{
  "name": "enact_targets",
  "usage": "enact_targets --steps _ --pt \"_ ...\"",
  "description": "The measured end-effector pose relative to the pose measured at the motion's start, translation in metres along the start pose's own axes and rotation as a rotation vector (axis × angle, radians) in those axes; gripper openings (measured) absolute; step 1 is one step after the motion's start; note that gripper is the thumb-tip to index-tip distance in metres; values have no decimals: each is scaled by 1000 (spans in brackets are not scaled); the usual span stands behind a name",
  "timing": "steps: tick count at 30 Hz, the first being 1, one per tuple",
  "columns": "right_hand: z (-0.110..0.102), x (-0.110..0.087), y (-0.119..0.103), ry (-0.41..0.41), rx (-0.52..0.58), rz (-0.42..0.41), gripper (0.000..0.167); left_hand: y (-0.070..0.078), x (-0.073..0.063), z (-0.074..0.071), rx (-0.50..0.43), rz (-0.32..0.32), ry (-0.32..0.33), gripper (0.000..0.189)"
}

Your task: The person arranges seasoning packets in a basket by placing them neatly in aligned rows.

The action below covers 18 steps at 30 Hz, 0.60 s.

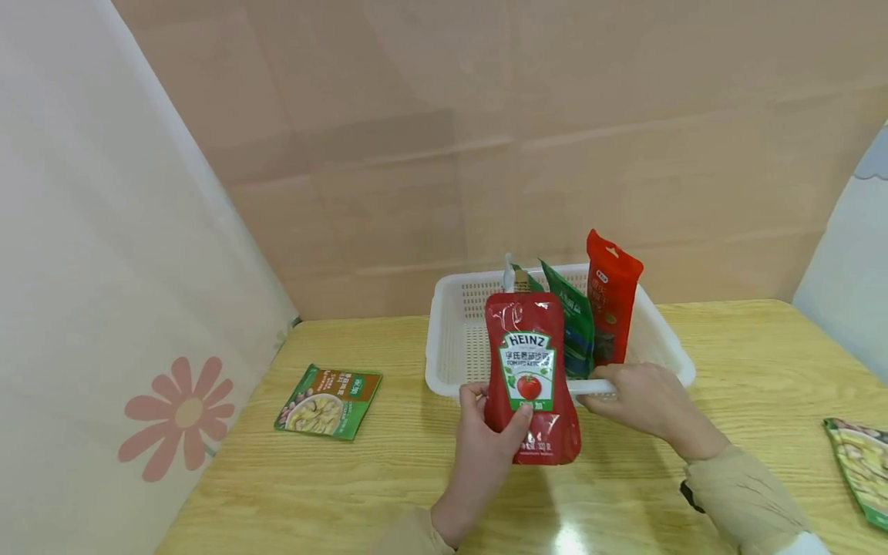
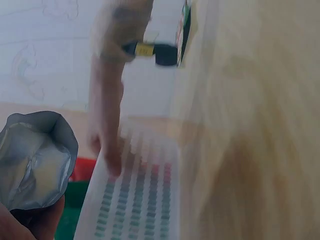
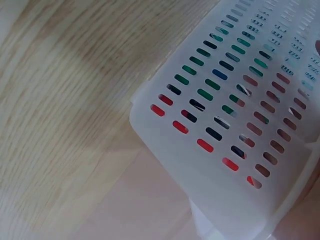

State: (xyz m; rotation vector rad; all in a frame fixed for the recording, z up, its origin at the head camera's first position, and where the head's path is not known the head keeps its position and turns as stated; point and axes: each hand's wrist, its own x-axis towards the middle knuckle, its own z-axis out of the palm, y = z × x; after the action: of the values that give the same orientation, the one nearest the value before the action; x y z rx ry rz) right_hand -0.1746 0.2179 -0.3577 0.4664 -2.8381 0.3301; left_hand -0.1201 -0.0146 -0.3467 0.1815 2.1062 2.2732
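A person's left hand (image 1: 487, 441) is gripping a ketchup pouch (image 1: 530, 370) before a white basket (image 1: 447, 351) while the right hand (image 1: 644, 397) is clasping its near rim (image 1: 583, 387), a steady basket and upright pouch likely making for the tidiest handling.

Qty in view: 1 basket (image 1: 438, 339), 1 ketchup (image 1: 529, 385), 1 L hand (image 1: 487, 438) + 1 R hand (image 1: 641, 397) = 2.
In basket: 1 red pack (image 1: 613, 301), min. 1 green pack (image 1: 576, 324), plus misc. pcs. (image 1: 522, 283) behind ketchup, partly hid., exact no. unclear; on 1 table (image 1: 243, 493): 2 flat packs (image 1: 329, 401) (image 1: 863, 466), i.e. 1 L side & 1 R edge, latter partly cut off; also 2 sleeves (image 1: 738, 489) (1 per arm), 1 dark strap (image 1: 691, 497), 1 red flower print (image 1: 187, 412).
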Motion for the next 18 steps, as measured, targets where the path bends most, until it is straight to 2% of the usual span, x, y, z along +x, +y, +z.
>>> enact_targets --steps 5,8,12,18 --pt "-2 2 -2 -21 21 24 26 -6 -9 13 -72 -5 -54 49" --pt "-3 4 -3 -57 63 40 34 -7 -12 16 -99 -3 -62 47" --pt "-6 6 -4 -91 138 69 36 -7 -14 18 -100 1 -58 47" --pt "-10 7 -4 -55 271 113 37 -6 -16 18 -93 -7 -74 49"
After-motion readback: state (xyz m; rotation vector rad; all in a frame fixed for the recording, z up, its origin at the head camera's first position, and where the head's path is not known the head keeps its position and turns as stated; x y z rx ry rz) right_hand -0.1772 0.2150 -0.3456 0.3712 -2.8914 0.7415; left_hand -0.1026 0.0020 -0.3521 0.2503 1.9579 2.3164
